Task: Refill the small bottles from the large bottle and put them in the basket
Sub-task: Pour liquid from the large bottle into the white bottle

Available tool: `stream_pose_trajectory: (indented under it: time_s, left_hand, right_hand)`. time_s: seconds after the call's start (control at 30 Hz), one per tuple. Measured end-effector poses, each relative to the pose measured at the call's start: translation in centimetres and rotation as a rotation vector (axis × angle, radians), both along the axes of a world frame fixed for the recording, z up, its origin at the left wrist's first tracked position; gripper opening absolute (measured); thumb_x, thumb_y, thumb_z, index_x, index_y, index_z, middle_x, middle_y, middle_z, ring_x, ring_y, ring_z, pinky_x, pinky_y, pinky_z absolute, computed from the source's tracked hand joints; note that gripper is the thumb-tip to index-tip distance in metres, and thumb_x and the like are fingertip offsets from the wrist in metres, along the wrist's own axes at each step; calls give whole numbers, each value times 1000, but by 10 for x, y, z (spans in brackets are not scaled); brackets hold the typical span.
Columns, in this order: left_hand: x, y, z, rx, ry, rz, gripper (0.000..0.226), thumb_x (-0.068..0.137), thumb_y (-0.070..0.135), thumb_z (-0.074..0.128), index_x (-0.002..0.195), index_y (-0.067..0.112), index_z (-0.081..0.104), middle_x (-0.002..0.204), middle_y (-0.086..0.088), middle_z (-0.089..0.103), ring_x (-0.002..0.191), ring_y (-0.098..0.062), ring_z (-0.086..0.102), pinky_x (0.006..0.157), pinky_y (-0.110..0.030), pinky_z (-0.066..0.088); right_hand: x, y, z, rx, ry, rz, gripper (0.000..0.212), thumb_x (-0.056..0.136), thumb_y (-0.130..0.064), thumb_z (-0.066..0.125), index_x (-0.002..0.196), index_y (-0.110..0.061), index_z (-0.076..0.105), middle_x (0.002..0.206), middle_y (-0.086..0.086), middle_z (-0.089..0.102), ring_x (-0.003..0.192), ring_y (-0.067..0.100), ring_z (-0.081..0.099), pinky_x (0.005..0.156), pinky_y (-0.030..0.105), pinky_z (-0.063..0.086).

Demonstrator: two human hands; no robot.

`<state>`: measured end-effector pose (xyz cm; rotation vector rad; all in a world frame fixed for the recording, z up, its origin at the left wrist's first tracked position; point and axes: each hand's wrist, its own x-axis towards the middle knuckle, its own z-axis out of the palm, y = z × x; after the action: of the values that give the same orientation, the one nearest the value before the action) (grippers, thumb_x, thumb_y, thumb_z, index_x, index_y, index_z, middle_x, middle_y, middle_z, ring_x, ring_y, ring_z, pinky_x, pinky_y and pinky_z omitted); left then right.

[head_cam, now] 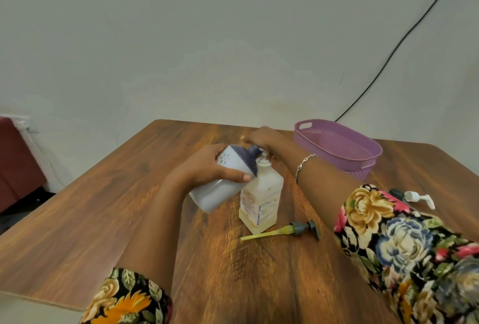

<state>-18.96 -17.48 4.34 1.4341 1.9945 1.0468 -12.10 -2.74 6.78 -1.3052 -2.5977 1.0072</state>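
The likeliest mishap is a spill: the large bottle [220, 194] is tipped with its dark spout [252, 154] at the narrow neck of the small bottle [264, 194], and if the spout drifts off the mouth, or the tilt steepens too fast, liquid would run down the label and onto the table [129, 194]; a sideways nudge could also topple the small bottle. The left hand [220, 168] is wrapped round the upper body of the large bottle, thumb laid along its side, carrying it in the air. The right hand [267, 139] reaches over the top of the small bottle with its fingers bent down behind the spout; whether it grips the neck or only steadies it I cannot tell. The small bottle stands upright near the middle of the table, a little yellowish liquid at its bottom. Just beside its base, toward the near edge, lies a pump [298, 227] with a yellow tube. A white pump [420, 198] lies by the right edge. The purple basket [337, 139] sits at the far right corner, no bottle visible in it.
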Motion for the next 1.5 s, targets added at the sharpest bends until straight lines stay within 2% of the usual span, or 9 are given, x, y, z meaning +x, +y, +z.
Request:
stream_pose_trajectory:
  time_s: [0.13, 0.23, 0.37, 0.47, 0.57, 0.67, 0.9, 1.27, 1.5]
  left_hand:
    - [-2, 2, 6, -4, 36, 7, 42, 69, 33, 78, 103, 30, 53, 96, 5, 61, 86, -14, 60, 68, -25, 52]
    - [-3, 2, 2, -19, 42, -2, 36, 69, 32, 77, 94, 35, 51, 91, 9, 59, 83, -11, 59, 66, -22, 50]
    - [0, 2, -5, -25, 15, 1, 34, 69, 32, 77, 90, 34, 51, 89, 9, 60, 81, -10, 60, 63, -21, 49]
    - [0, 1, -3, -39, 19, -2, 33, 69, 32, 77, 90, 34, 51, 89, 9, 60, 81, -10, 60, 63, -21, 49]
    - [0, 1, 1, -18, 2, 2, 35, 69, 33, 77, 94, 32, 52, 92, 7, 61, 84, -14, 61, 63, -22, 50]
    - [-1, 2, 5, -15, 2, 9, 38, 68, 33, 78, 99, 29, 55, 94, 6, 62, 85, -14, 62, 65, -24, 52]
    - [-1, 1, -3, -47, 5, -3, 32, 70, 32, 76, 89, 34, 50, 90, 8, 60, 82, -11, 60, 63, -22, 49]
    - [-1, 2, 5, -21, -1, 8, 39, 70, 33, 76, 101, 30, 54, 95, 6, 61, 85, -15, 61, 66, -25, 52]
    - [-2, 2, -2, -67, 33, 25, 42, 70, 34, 76, 103, 26, 53, 92, 7, 60, 83, -13, 60, 67, -25, 52]
  right_hand:
    - [4, -4, 9, -76, 18, 92, 13, 99, -25, 43, 96, -13, 49, 102, 21, 59, 80, 29, 51, 67, 32, 42]
    - [1, -2, 3, 17, -105, 91, 28, 100, -23, 39, 80, -5, 47, 75, 14, 50, 63, 24, 48, 60, 32, 43]
    - [-6, 1, -9, 29, -112, 66, 23, 98, -18, 41, 89, -1, 53, 81, 13, 53, 71, 24, 52, 76, 33, 46]
    - [-3, 3, -7, 58, -130, 84, 35, 99, -27, 40, 75, -2, 50, 70, 11, 49, 57, 19, 48, 57, 28, 44]
    - [1, 2, 2, 7, -8, 80, 42, 98, -39, 41, 105, 1, 54, 86, 15, 54, 59, 20, 48, 48, 27, 36]
    - [2, 2, 6, -54, 27, 112, 53, 98, -45, 37, 126, 0, 48, 113, 20, 55, 78, 26, 52, 59, 30, 40]
    - [-3, 7, -9, 62, -144, 127, 33, 99, -21, 42, 68, -9, 41, 70, 10, 46, 58, 20, 45, 54, 28, 40]
    - [-4, 9, -1, 15, 67, 79, 57, 100, -45, 27, 111, 4, 56, 85, 16, 57, 59, 20, 49, 53, 28, 38]
    - [-12, 14, -19, 123, -12, 25, 48, 102, -29, 31, 62, -4, 42, 58, 11, 46, 48, 20, 44, 47, 28, 35]
